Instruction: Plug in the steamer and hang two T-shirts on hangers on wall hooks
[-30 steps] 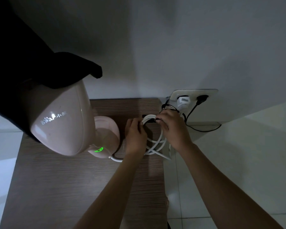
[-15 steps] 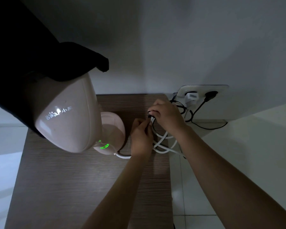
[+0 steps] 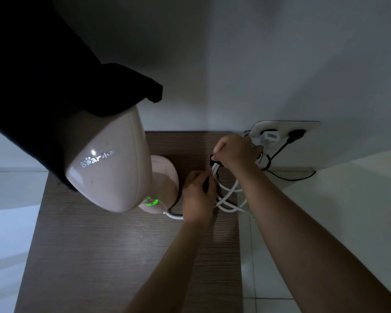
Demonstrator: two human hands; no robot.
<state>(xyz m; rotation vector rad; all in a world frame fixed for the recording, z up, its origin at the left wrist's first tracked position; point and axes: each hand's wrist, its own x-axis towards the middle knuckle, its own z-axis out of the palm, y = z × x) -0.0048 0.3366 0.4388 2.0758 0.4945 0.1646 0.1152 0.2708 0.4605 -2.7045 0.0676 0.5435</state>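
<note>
The pink steamer stands on a wooden table, a green light glowing on its base. Its white cord lies in loops at the table's right edge. My left hand pinches the cord bundle near a black strap. My right hand grips the same bundle higher up, at the strap. The white plug sits in the wall socket plate. A black garment hangs over the steamer's top at the upper left.
A black plug with a black cable occupies the socket plate beside the white one. A white wall rises behind the table. Pale floor tiles lie to the right and left of the table.
Both hands have shifted slightly along the cord bundle; my right hand moved up toward the socket, and the view has drifted a little right.
</note>
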